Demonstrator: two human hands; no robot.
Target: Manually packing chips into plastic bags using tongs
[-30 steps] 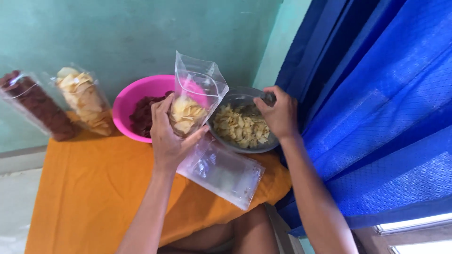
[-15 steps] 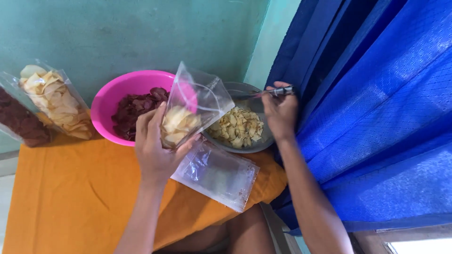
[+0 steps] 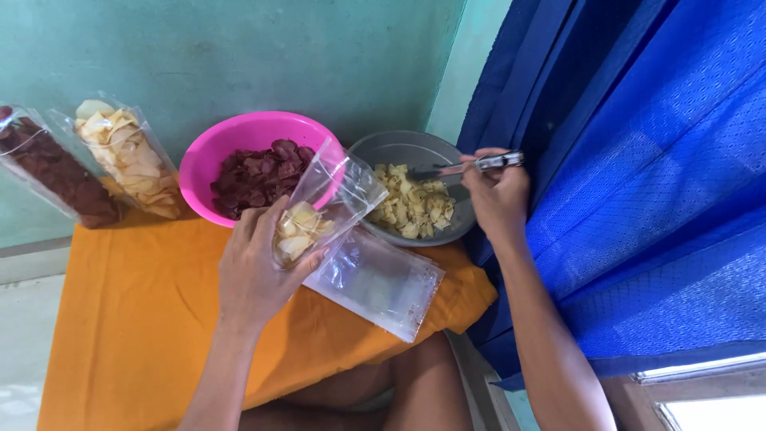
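My left hand (image 3: 257,271) grips a clear plastic bag (image 3: 331,199) partly filled with pale yellow chips, its mouth tilted toward the grey bowl (image 3: 403,148). That bowl holds more pale chips (image 3: 411,209). Over the bowl's right rim, my right hand (image 3: 496,195) holds metal tongs (image 3: 471,166), their tips pointing left over the chips. A pink bowl (image 3: 239,136) of dark red chips sits just left of the grey one.
A stack of empty clear bags (image 3: 375,281) lies on the orange cloth (image 3: 136,319) under the held bag. Two filled bags, pale chips (image 3: 128,156) and dark chips (image 3: 52,168), lean at the far left. A blue curtain (image 3: 638,175) hangs at the right.
The bag in my left hand has tilted and dropped lower toward the grey bowl. My right hand has lifted off the bowl's rim, with the tongs now plainly in it.
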